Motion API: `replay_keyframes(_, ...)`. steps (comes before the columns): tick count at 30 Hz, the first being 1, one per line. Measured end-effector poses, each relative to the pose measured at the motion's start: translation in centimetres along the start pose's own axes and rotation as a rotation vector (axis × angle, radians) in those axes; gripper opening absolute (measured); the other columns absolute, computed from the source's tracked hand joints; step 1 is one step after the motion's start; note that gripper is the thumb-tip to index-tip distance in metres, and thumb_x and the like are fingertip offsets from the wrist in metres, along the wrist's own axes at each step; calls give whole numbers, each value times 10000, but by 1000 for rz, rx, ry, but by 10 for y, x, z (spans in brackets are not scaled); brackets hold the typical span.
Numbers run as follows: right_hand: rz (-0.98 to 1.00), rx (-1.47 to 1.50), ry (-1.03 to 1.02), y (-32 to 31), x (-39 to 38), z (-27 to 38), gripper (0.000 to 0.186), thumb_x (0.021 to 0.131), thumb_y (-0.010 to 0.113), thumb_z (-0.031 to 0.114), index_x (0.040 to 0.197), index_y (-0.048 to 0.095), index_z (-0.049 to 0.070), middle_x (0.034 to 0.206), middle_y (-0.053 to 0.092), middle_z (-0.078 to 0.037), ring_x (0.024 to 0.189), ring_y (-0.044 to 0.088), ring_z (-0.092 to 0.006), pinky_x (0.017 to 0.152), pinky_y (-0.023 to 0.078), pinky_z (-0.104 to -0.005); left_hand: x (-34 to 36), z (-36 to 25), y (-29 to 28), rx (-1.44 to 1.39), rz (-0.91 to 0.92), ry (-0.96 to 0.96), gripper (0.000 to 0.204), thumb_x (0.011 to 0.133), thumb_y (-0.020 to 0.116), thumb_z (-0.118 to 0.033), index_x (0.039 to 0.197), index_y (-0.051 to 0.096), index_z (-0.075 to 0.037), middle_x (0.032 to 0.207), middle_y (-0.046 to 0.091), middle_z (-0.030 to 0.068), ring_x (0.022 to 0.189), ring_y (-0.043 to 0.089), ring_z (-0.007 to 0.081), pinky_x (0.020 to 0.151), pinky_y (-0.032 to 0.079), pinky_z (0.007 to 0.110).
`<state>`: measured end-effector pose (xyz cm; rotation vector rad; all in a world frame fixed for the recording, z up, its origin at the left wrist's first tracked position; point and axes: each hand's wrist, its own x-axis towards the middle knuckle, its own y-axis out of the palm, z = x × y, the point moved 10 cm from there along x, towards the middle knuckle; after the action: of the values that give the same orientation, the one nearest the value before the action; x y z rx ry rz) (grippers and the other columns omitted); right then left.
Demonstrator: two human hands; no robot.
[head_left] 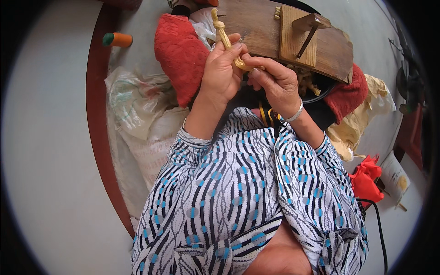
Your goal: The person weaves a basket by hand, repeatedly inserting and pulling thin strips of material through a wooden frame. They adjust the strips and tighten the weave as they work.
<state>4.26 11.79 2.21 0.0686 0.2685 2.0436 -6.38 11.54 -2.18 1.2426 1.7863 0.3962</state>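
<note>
A pale yellow, twisted strand (221, 31) with a knot near its top end stands up out of my left hand (220, 73). The left fingers and thumb close around its middle. Its lower end bends to the right, where my right hand (278, 87) pinches it between thumb and forefinger. What the strand is made of, I cannot tell. Just beyond my hands lies a brown wooden board (250, 27). A lighter wooden block (293, 43) with an upright piece and a dark metal rod is fixed on it. Similar yellow pieces (308, 82) show in a dark basin below the board.
Red cloth (181, 55) hangs left of the board, more (350, 94) at its right. Plastic sacks (146, 137) lie at left, near an orange and green spool (118, 40). To the right are a crumpled tan sheet (353, 130), a red bag (366, 178) and a black cable (379, 224).
</note>
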Motion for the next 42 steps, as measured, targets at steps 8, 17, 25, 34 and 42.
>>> replay_keyframes(8,228,-1159,-760,63,-14,78,223,733,650,86,956,656,100,1034,632,-39,937,629,-222,870,470,-363,-54,-37,31,1808,310,722,117,806,616,-106,879,639,-18,825,651,83,754,627,246,650,491,365)
replay_keyframes(17,92,-575,-460,24,6,28,182,833,621,-45,1005,607,15,925,652,-96,777,652,-236,677,514,-260,-54,-44,7,1586,-12,682,108,791,647,-106,863,603,-40,832,633,85,762,619,280,652,484,361)
replay_keyframes(25,-129,80,70,-1,14,-12,112,889,660,77,983,649,17,806,654,-5,695,580,-56,623,465,-192,-57,-37,-2,847,3,606,112,812,649,-30,878,559,-29,800,567,117,713,571,309,638,459,375)
replay_keyframes(34,-21,120,200,-3,15,-34,188,905,662,156,1016,654,5,780,646,-3,647,573,-52,595,479,-194,-82,-51,60,1637,333,1203,148,780,683,-61,880,577,-33,789,563,117,673,538,298,606,433,397)
replay_keyframes(42,7,160,201,-7,5,-32,217,919,639,141,1082,647,-2,865,656,-20,714,571,-57,622,483,-203,-36,-42,31,1322,260,554,142,821,649,-86,926,582,-17,797,611,104,695,615,227,614,482,316)
